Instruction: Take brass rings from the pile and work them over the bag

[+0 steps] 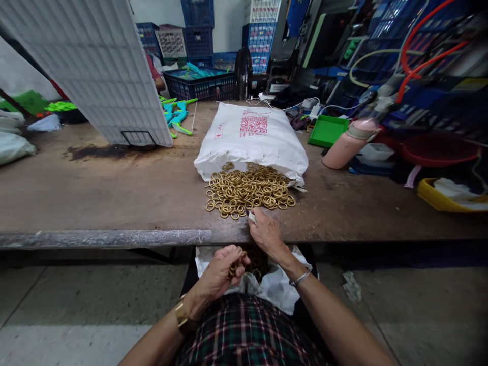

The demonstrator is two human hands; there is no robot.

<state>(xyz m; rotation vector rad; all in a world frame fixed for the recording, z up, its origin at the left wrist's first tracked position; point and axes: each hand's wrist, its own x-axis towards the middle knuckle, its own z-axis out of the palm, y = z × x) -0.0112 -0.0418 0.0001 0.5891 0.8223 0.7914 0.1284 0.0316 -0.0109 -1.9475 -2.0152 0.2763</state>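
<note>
A heap of gold-coloured metal rings (251, 189) spills from the mouth of a white sack (229, 129) with red print, lying on the brown table. My right hand (266, 233) is at the near edge of the heap, over the table's front edge. Its fingers are closed on a small tool (252, 217) with a pale wrap and a dark tip; the kind is unclear. Below the edge, my left hand (223, 268) is closed around a few of the rings. Under both hands an open white bag (280, 288) rests on my lap, with dark contents I cannot make out.
A pink bottle (345, 150), a green tray (328, 130) and a yellow tray (438, 198) stand at the right. At the left rises a white ribbed panel (102, 66). Turquoise-and-green plastic parts (177, 114) lie behind it. Stacked crates (198, 43) fill the back.
</note>
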